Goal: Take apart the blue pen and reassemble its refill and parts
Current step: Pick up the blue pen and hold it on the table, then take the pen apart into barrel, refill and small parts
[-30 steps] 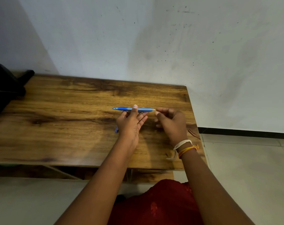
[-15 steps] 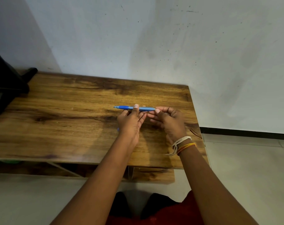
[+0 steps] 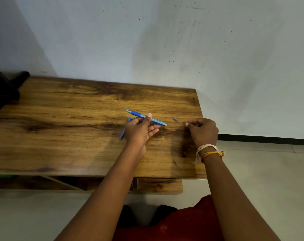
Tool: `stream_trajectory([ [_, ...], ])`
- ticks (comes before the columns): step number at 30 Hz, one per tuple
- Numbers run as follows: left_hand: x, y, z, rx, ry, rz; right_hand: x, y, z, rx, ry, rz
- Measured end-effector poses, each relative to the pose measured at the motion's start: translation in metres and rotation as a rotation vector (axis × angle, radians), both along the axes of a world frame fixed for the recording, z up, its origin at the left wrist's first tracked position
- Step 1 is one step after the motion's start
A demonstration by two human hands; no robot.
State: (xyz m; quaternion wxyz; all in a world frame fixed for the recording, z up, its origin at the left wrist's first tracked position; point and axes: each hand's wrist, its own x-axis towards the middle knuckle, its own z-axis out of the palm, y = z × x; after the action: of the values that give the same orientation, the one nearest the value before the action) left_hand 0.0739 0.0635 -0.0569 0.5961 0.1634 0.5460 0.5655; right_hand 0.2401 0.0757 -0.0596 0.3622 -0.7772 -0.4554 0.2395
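2 hands, blue pen in left

No readable text, labels, brands or numbers on any surface in view

Wooden tabletop against scuffed white wall; pale tiled floor; black skirting; dark object far left.

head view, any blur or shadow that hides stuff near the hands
Head view: the small grey piece between the blue pen and the right hand is smeared by motion blur; the left hand partly hides a second blue part; soft shadows fall across the table and wall; wide-angle bending at the edges.
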Motion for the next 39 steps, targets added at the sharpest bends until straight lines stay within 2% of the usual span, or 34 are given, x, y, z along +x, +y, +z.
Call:
stream_trajectory([
  [11, 0.004, 0.003, -0.006, -0.062, 0.094, -0.066, 0.010, 0.003, 0.003, -0.089, 0.090, 0.001],
  [16, 0.006, 0.004, -0.007, -0.100, 0.120, -0.119, 0.009, -0.002, 0.007, -0.075, 0.066, 0.016],
  [18, 0.008, 0.004, -0.006, -0.101, 0.120, -0.119, 0.001, -0.003, 0.011, -0.029, 0.096, 0.124],
  [20, 0.011, 0.003, -0.006, -0.093, 0.123, -0.115, -0.008, -0.006, 0.015, -0.038, 0.135, 0.324],
  [23, 0.013, 0.003, -0.004, -0.074, 0.144, -0.125, -0.019, -0.010, 0.015, -0.067, 0.082, 0.545],
  [25, 0.013, 0.003, -0.002, -0.070, 0.146, -0.140, -0.023, -0.010, 0.013, -0.042, 0.040, 0.580],
  [28, 0.012, 0.004, 0.000, -0.053, 0.168, -0.183, -0.026, -0.008, 0.009, -0.003, 0.010, 0.483],
  [31, 0.005, 0.005, 0.002, -0.052, 0.341, -0.161, -0.032, -0.006, 0.004, -0.004, -0.029, 0.361],
  [34, -0.005, 0.004, 0.004, -0.007, 0.598, -0.101, -0.039, -0.007, 0.002, -0.065, -0.095, 0.315],
  [39, -0.030, -0.002, 0.009, 0.072, 0.903, 0.009, -0.048, -0.008, 0.007, -0.083, -0.180, 0.284],
])
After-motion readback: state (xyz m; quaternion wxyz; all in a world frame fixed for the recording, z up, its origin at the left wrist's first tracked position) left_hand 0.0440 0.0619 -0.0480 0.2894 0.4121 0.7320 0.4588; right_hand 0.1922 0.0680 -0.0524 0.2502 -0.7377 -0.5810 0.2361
